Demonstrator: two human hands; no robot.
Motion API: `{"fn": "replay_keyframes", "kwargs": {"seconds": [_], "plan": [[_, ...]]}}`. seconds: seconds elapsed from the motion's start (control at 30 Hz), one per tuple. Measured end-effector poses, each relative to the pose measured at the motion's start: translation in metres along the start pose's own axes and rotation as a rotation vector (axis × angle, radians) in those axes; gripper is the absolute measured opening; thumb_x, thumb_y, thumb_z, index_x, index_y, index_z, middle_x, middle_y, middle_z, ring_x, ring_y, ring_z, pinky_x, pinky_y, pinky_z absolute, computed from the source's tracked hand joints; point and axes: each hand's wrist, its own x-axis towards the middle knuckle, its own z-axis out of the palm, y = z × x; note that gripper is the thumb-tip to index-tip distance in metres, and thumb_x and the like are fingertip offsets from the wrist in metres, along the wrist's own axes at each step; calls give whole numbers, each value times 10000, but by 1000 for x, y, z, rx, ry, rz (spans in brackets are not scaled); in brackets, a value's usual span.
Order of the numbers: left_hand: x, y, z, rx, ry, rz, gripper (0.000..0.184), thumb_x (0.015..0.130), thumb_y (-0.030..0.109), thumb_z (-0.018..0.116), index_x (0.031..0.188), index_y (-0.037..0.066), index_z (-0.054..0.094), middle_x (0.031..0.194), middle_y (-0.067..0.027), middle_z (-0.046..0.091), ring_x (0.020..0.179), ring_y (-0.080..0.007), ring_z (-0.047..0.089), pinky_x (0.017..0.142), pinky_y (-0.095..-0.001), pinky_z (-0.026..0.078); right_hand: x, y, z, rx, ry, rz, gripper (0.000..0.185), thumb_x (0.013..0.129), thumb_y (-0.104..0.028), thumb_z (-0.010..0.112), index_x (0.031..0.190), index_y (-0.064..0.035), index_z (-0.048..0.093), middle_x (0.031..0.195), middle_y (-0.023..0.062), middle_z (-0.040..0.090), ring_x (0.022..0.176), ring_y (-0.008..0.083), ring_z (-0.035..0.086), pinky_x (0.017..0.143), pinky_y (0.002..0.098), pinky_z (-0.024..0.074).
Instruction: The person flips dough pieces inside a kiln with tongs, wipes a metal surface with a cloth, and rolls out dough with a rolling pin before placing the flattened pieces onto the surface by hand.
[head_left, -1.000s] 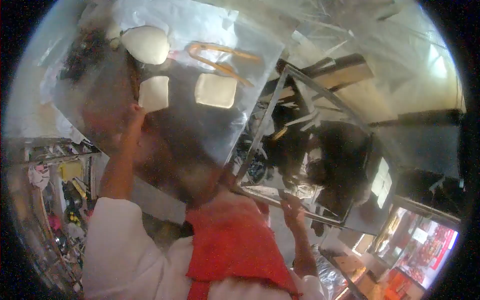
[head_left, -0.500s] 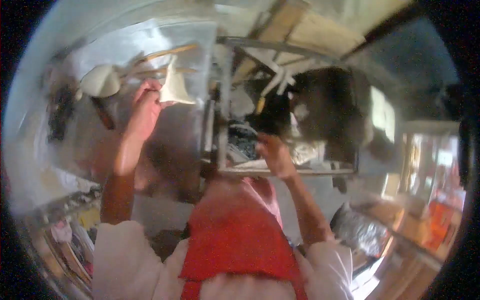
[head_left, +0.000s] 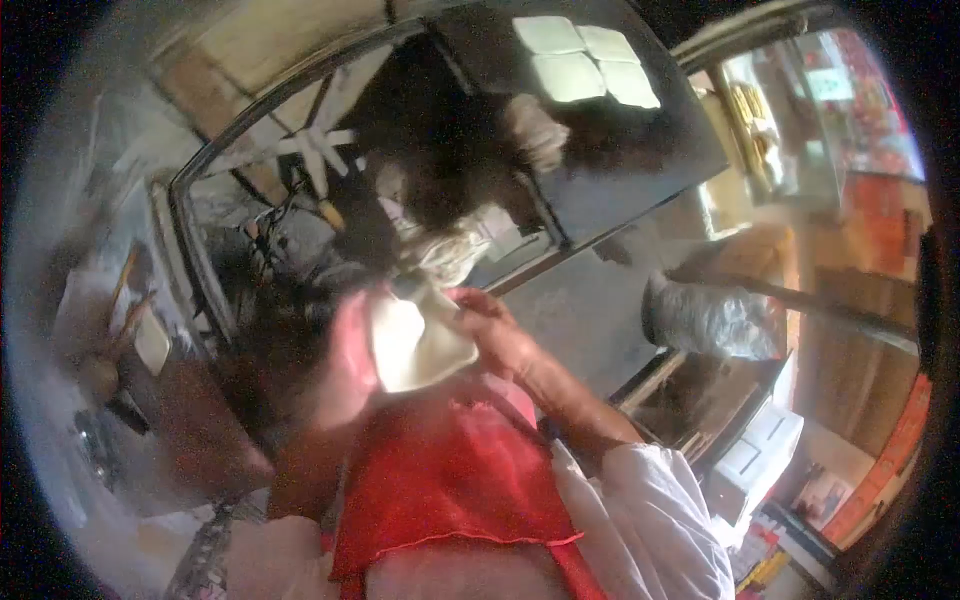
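Observation:
In front of my red apron (head_left: 450,470), a pale, soft square sheet that looks like dough (head_left: 425,345) is held between both hands. My left hand (head_left: 345,350), smeared by motion, is at the sheet's left edge. My right hand (head_left: 495,335) pinches the opposite edge, its fingers bent over the rim. The sheet's middle sags and its corners stick up. Just beyond it lies a crumpled whitish cloth (head_left: 445,250) at the dark work area.
Several white square pieces (head_left: 568,78) lie together on a dark flat plate (head_left: 660,135) at the far right. A wooden-handled tool (head_left: 330,213) lies back left. Another pale piece (head_left: 152,340) rests on the left-hand surface. To the right stand a foil-like silvery bundle (head_left: 715,315) and a white box (head_left: 760,450).
My view has turned to the right. The pale sheet came from the left surface to the front of my apron, and my right hand has moved from the framed area to grip it too.

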Motion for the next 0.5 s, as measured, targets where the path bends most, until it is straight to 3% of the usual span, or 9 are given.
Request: {"fn": "replay_keyframes", "kwargs": {"seconds": [0.07,0.1,0.17,0.2,0.3,0.37,0.4,0.43,0.5], "plan": [[30,-35,39,16,56,-56,301,953,320,673,1182,126,693,1112,-115,740,990,-305,710,878,-474,601,-2,-8,-36,28,66,29,354,961,-54,700,1301,-46,601,1164,80,678,1095,188,642,997,352,541],[41,-51,15,20,248,-82,289,939,188,688,1218,115,665,1192,-158,708,1080,-323,691,911,-490,606,-14,-27,-51,68,115,-20,318,960,-2,668,1270,-47,609,1136,73,676,1068,184,645,963,340,557],[84,-62,63,72,252,-83,328,936,76,655,1263,86,625,1284,-207,653,1177,-342,656,974,-497,596,-24,-59,-89,56,215,-253,328,943,100,606,1225,-67,626,1110,58,676,1002,184,655,880,335,592],[104,-65,85,145,279,-23,362,949,35,611,1309,69,590,1328,-246,610,1226,-365,632,1013,-518,582,-37,-106,-97,-10,215,-169,340,923,92,621,1225,-65,624,1124,49,673,1004,188,653,881,359,593],[171,-62,146,348,154,49,419,1000,116,607,1408,78,522,1343,-187,604,1264,-320,593,1085,-514,503,-29,-183,-146,80,201,-427,422,877,70,655,1274,-68,617,1165,63,673,1091,201,646,975,374,564],[212,-60,172,585,213,112,446,1031,141,582,1463,94,477,1389,-150,575,1292,-272,562,1108,-439,461,-8,-237,-175,-76,337,-382,417,893,31,662,1299,-46,604,1241,87,655,1160,224,624,1031,391,531],[224,-61,176,775,227,172,484,1027,125,590,1491,105,453,1441,-139,541,1322,-248,540,1087,-392,468,10,-249,-211,-196,326,-488,444,921,-15,673,1354,-16,577,1324,120,647,1216,268,617,1057,409,511],[238,-65,163,953,184,279,482,1009,77,589,1477,85,474,1449,-134,545,1337,-244,533,1110,-397,455,32,-253,-237,-319,500,-608,469,939,-53,672,1388,16,557,1377,172,637,1253,308,617,1059,416,505],[256,-69,146,1396,89,343,465,998,21,554,1457,72,505,1443,-123,564,1346,-244,532,1130,-397,437,37,-264,-263,-955,799,-626,471,946,-69,671,1393,27,557,1395,216,627,1264,319,626,1057,416,507]]}}
